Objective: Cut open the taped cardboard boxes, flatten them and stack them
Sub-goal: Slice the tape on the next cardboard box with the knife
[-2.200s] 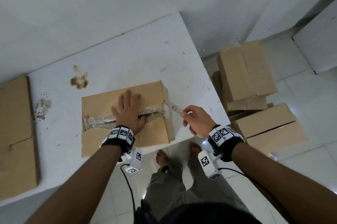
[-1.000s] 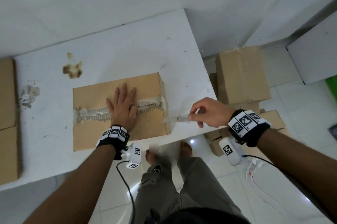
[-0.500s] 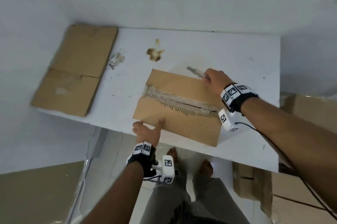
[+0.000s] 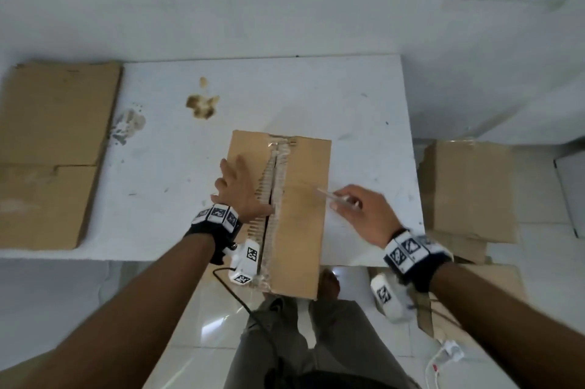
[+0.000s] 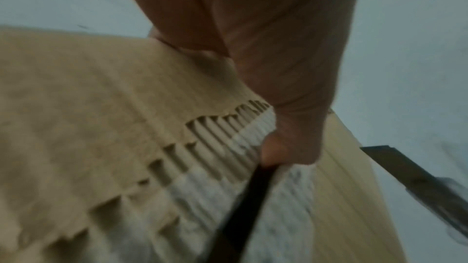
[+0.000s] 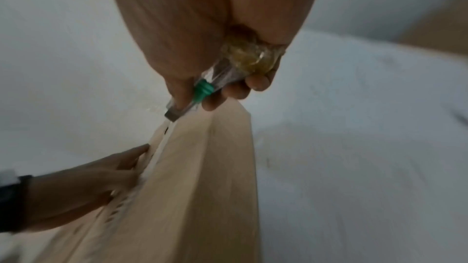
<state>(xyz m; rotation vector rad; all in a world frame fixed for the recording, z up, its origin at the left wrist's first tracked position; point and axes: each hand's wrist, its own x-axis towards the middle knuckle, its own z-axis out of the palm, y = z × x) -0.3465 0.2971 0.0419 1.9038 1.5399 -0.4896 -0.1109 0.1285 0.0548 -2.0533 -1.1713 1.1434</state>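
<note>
A taped cardboard box (image 4: 304,217) lies on the white table (image 4: 364,110), its long side pointing away from me and its near end past the table's front edge. A torn, taped seam (image 4: 272,198) runs down its top. My left hand (image 4: 235,189) lies flat on the box left of the seam, fingers straight, thumb (image 5: 291,147) at the seam's dark gap. My right hand (image 4: 357,208) grips a clear-handled cutter (image 4: 332,195) with a green slider (image 6: 204,89), its blade over the box's right half. The blade tip is blurred.
Flattened cardboard (image 4: 47,148) lies at the table's left end. More closed boxes (image 4: 468,189) stand on the floor to the right of the table. Brown stains (image 4: 202,105) mark the tabletop behind the box. My legs and a cable are below the table edge.
The box has been turned so that its seam now runs away from me. My left hand went from the box's near edge onto its top; my right hand with the cutter came back over the right half.
</note>
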